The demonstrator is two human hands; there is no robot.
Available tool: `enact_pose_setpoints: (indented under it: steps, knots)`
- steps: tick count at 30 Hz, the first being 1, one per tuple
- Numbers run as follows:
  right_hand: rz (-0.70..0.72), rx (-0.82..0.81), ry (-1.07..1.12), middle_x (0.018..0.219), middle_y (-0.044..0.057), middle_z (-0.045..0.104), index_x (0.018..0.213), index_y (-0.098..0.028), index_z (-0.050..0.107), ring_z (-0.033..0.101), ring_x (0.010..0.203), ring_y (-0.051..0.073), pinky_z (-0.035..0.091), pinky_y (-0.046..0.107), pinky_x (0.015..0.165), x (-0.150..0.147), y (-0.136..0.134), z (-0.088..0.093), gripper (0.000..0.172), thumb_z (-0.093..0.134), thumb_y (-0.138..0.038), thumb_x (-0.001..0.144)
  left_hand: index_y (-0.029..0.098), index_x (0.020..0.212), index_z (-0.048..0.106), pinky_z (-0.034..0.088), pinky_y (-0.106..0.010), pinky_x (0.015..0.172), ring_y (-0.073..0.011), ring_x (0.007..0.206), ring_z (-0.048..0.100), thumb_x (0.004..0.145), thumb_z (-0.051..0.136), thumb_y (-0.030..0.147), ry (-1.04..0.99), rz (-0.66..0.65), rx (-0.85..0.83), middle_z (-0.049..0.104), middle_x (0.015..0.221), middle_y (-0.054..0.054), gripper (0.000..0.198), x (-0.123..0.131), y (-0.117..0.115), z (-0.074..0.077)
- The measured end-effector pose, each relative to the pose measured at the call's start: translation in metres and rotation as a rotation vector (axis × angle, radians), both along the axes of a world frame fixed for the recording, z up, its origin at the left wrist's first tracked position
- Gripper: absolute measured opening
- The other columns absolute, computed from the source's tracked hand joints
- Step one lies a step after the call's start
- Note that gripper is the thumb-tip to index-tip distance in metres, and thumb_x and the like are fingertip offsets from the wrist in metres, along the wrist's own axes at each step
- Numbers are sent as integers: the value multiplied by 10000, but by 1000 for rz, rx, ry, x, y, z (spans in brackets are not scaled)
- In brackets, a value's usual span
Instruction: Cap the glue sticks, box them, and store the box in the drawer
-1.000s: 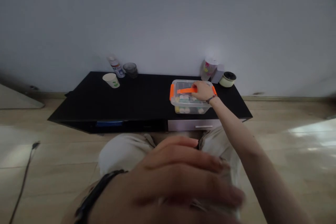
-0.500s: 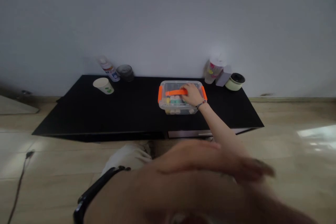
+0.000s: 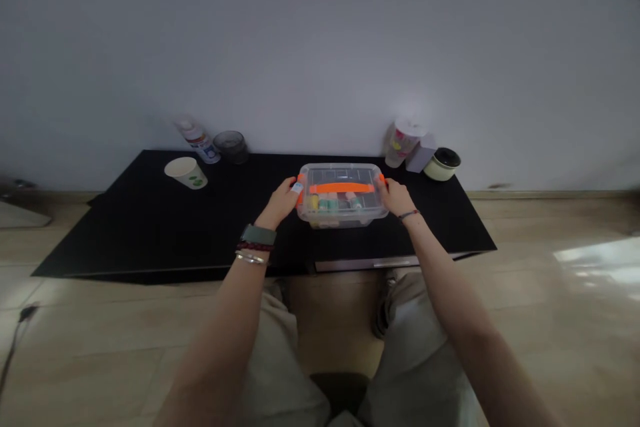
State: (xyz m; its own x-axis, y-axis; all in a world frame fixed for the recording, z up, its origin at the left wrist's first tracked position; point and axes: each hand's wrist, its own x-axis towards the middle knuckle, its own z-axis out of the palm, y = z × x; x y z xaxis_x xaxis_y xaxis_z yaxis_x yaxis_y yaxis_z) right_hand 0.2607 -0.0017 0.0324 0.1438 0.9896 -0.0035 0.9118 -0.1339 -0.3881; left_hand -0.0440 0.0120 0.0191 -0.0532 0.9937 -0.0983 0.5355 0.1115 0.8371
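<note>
A clear plastic storage box (image 3: 345, 215) with a lid stands on the black tabletop. Its orange carrying handle (image 3: 342, 187) lies flat across the lid, and several small bottles or jars with pale, teal and yellow parts show through the plastic. My left hand (image 3: 283, 203) is closed around the box's left side at the orange latch, a white patch visible on the thumb. On the opposite side my right hand (image 3: 397, 198) grips the right end by the other orange latch. The fingertips of both hands are partly hidden behind the box.
Left on the black table (image 3: 125, 227) are a paper cup (image 3: 186, 173), a spray can (image 3: 201, 143) and a dark glass bowl (image 3: 231, 147). Toward the right stand a clear tumbler (image 3: 400, 143), a pale box (image 3: 421, 153) and a cream pot with black lid (image 3: 441, 165). A wall rises behind.
My left hand, blurred close to the camera before, has reached down to the box's left side. My right hand has shifted from the handle on the lid to the right latch.
</note>
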Motion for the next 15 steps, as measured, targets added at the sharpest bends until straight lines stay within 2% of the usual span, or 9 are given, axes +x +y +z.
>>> enact_pose_setpoints:
  steps: [5,6,8,9,11,13,15]
  knots:
    - [-35,-138,175,1006,148,727,988,-136,684,682,904,237,486,315,816,13,8,-14,355,357,-270,1020,117,1285,613,479,-369,949,-310,1153,634,932,463,351,270,-23,-61,682,1252,-169,450,11,0,16]
    - [-50,-131,193,1005,143,726,1009,-135,686,680,901,235,493,324,820,16,9,-16,340,372,-266,1010,125,1276,618,479,-371,939,-318,1150,637,937,454,358,317,-26,-71,686,1243,-171,443,12,0,17]
    - [-47,14,190,1077,149,704,1121,-134,666,663,956,245,498,357,862,16,11,-15,319,414,-277,987,134,1265,622,476,-386,930,-340,1156,635,957,419,372,410,-30,-81,683,1241,-190,439,15,-2,20]
    - [-7,127,188,1125,152,685,1178,-135,647,646,1007,251,491,376,902,13,11,-13,330,432,-287,978,134,1258,623,474,-400,929,-354,1160,632,968,395,379,455,-29,-82,678,1243,-205,443,17,-3,21]
    - [182,333,176,1186,151,649,1223,-145,633,596,1108,258,456,409,989,2,11,-8,353,460,-321,970,127,1246,623,467,-431,929,-382,1162,627,986,344,388,527,-24,-87,667,1243,-234,462,20,-4,22]
    - [436,398,141,1210,141,628,1191,-164,664,547,1171,263,417,430,1045,-13,11,-3,352,496,-376,965,115,1238,620,462,-451,932,-398,1162,624,992,315,384,552,-22,-91,660,1239,-254,475,22,-5,23]
    - [586,375,67,1219,137,615,1158,-181,691,515,1191,275,393,448,1056,-28,11,0,364,547,-440,948,103,1221,625,457,-458,938,-403,1170,618,986,316,361,509,-15,-87,654,1242,-266,466,20,-4,21]
